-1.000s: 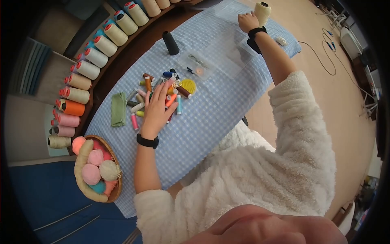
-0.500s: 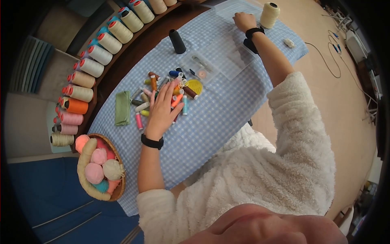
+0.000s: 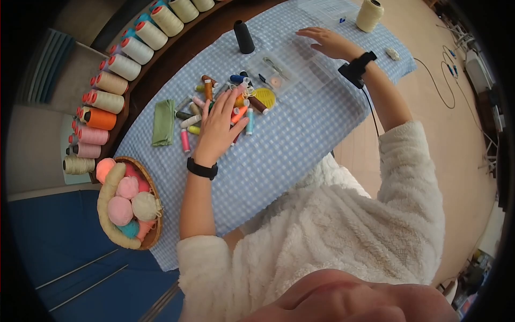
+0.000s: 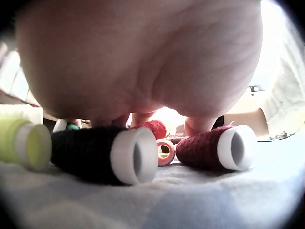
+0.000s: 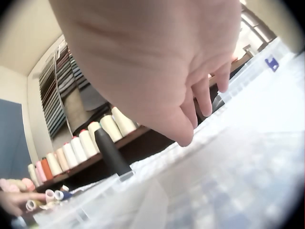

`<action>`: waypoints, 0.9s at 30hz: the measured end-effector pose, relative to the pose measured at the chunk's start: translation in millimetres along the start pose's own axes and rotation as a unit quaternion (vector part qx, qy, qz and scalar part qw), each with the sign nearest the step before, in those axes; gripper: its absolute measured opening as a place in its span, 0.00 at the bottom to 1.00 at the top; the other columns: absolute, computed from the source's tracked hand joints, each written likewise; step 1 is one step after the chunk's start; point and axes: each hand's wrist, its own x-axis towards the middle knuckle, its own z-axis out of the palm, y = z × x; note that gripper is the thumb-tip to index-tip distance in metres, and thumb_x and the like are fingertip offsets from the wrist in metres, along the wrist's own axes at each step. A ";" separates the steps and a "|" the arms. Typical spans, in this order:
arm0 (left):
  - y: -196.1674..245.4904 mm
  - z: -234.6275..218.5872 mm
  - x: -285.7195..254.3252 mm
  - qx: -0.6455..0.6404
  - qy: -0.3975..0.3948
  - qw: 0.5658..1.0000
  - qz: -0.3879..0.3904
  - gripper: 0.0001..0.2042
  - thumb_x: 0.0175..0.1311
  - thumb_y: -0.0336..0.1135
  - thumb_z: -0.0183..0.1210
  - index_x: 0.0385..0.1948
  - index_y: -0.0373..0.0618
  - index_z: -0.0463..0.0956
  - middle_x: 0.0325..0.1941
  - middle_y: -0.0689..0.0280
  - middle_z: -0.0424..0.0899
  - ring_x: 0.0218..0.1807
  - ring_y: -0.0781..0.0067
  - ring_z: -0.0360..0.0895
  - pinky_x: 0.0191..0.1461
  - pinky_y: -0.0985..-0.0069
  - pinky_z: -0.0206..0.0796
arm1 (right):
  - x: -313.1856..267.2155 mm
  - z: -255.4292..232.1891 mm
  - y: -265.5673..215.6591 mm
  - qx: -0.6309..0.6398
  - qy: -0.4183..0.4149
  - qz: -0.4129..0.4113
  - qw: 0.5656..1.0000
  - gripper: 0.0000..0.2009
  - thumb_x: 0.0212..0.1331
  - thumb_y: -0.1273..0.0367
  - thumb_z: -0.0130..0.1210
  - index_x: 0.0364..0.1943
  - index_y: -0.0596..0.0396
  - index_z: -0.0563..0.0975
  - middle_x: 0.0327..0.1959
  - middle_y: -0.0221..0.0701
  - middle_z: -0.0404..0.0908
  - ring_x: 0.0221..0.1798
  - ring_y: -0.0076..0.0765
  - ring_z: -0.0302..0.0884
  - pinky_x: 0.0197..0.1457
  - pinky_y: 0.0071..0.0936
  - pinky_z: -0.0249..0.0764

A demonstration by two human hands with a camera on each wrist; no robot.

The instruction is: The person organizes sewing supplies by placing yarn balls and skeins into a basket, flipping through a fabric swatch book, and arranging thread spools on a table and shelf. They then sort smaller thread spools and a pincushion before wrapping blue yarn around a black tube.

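My left hand (image 3: pixel 217 130) lies with spread fingers over a pile of small thread spools, touching them; a teal spool (image 3: pixel 249 122) and a pink spool (image 3: pixel 185 140) lie beside it. Under the palm, the left wrist view has a black spool (image 4: pixel 90 153) and a dark red spool (image 4: pixel 202 151) on the cloth. My right hand (image 3: pixel 335 45) hovers above a clear plastic box (image 3: pixel 316 72), fingers extended and holding nothing. In the right wrist view that hand (image 5: pixel 157 62) hangs over the clear plastic, with a black cone (image 5: pixel 110 152) behind.
A cream cone (image 3: pixel 370 16) stands at the table's far end near a small white bundle (image 3: pixel 393 53). A green cloth (image 3: pixel 163 122) lies left of the spools, and a basket (image 3: pixel 155 228) of yarn balls sits at the near left. Large cones (image 3: pixel 125 71) line a shelf behind.
My right hand has let go of the cream cone, which now stands on the table, and has moved back over the clear box with its fingers extended. My left hand stays on the spools.
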 end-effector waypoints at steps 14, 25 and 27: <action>-0.6 0.1 -0.4 -0.015 0.008 1.000 0.001 0.34 0.68 0.46 0.59 0.75 0.59 0.57 0.75 0.60 0.65 0.78 0.57 0.58 0.80 0.48 0.35 | 24.9 -37.9 7.8 -0.078 0.077 0.007 0.994 0.03 0.64 0.70 0.57 0.39 0.50 0.79 0.38 0.31 0.82 0.44 0.46 0.81 0.47 0.42 0.77; 0.9 -0.4 -0.6 -0.004 0.017 1.000 0.009 0.35 0.67 0.45 0.61 0.75 0.55 0.57 0.73 0.59 0.66 0.76 0.59 0.60 0.80 0.50 0.37 | 134.7 -36.1 4.8 -0.096 0.091 -0.062 0.989 0.07 0.59 0.70 0.53 0.29 0.49 0.82 0.33 0.36 0.84 0.44 0.47 0.82 0.48 0.44 0.76; 2.5 -1.3 -1.4 -0.003 0.032 0.999 0.018 0.35 0.67 0.46 0.61 0.75 0.56 0.57 0.72 0.59 0.68 0.75 0.58 0.62 0.80 0.49 0.41 | 151.7 -13.0 7.8 -0.107 0.073 -0.030 0.991 0.07 0.60 0.70 0.53 0.29 0.48 0.83 0.32 0.36 0.84 0.43 0.47 0.82 0.47 0.44 0.76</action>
